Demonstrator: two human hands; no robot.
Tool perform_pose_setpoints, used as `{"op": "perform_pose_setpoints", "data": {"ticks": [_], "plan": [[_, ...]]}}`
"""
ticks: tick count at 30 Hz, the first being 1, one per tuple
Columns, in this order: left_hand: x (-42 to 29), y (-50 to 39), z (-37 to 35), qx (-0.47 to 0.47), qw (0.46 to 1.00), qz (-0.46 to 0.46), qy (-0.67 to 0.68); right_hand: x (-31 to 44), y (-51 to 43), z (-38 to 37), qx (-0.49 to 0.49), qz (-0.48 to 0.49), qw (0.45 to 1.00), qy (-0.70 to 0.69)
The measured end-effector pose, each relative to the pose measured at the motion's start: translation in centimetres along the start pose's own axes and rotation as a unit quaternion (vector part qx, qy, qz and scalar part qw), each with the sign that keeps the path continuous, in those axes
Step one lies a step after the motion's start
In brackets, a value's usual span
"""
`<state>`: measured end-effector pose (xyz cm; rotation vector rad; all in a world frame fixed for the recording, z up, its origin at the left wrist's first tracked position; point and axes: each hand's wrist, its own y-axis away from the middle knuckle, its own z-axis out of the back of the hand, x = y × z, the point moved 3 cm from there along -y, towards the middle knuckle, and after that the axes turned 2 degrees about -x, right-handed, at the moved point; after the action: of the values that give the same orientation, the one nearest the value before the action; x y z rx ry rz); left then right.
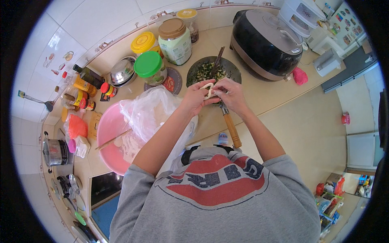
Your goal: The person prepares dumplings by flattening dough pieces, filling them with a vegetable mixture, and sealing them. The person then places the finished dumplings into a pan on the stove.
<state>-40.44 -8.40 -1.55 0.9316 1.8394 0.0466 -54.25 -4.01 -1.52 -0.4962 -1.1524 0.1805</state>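
A small piece of pale dough (208, 90), bent into a cup with a raised rim, rests in the fingers of my left hand (196, 95). My right hand (231, 94) pinches the dough's right edge with thumb and fingertips, which look dusted with flour. Both hands are above the near rim of a dark wok (234, 68) with a wooden handle (232, 130). Chopped green and pale filling (204, 69) lies in the wok, and dark chopsticks (218, 60) stand tilted in it. My fingers hide part of the dough.
Left of my left arm is a pink basin (104, 133) with flour, a chopstick (114, 139) across its rim and a plastic bag (146, 109) draped over it. Behind stand a green-lidded jar (150, 68) and other jars. A black multicooker (264, 45) sits right of the wok.
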Motion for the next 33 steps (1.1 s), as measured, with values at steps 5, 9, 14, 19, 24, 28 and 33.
{"op": "perform_pose_setpoints", "data": {"ticks": [5, 9, 14, 19, 24, 28, 33], "plan": [[-0.7, -1.0, 0.0, 0.014, 0.999, -0.003, -0.038, -1.0, -0.1, -0.4, -0.020, -0.130, 0.989, -0.074], [-1.7, -1.9, 0.1, 0.028, 0.997, 0.052, 0.042, -0.6, -1.0, 0.1, -0.044, -0.010, 0.999, 0.028], [-2.8, -3.0, 0.2, 0.053, 0.983, 0.084, 0.156, -1.1, -1.5, 0.2, -0.075, -0.051, 0.992, 0.091], [-2.5, -4.1, 0.3, 0.075, 0.989, 0.053, 0.113, -1.5, -1.7, 0.3, -0.135, -0.030, 0.987, 0.076], [-1.8, -5.0, 0.8, 0.033, 0.997, 0.020, -0.064, -1.4, -1.8, 0.3, -0.074, 0.015, 0.992, 0.104], [-1.4, -5.5, 0.5, 0.007, 0.979, -0.006, -0.203, -1.2, -1.7, -0.2, -0.046, 0.032, 0.991, 0.124], [-1.5, -6.3, 0.3, 0.006, 0.963, -0.004, -0.271, -2.8, -1.6, -0.5, -0.071, -0.127, 0.988, 0.044]]}}
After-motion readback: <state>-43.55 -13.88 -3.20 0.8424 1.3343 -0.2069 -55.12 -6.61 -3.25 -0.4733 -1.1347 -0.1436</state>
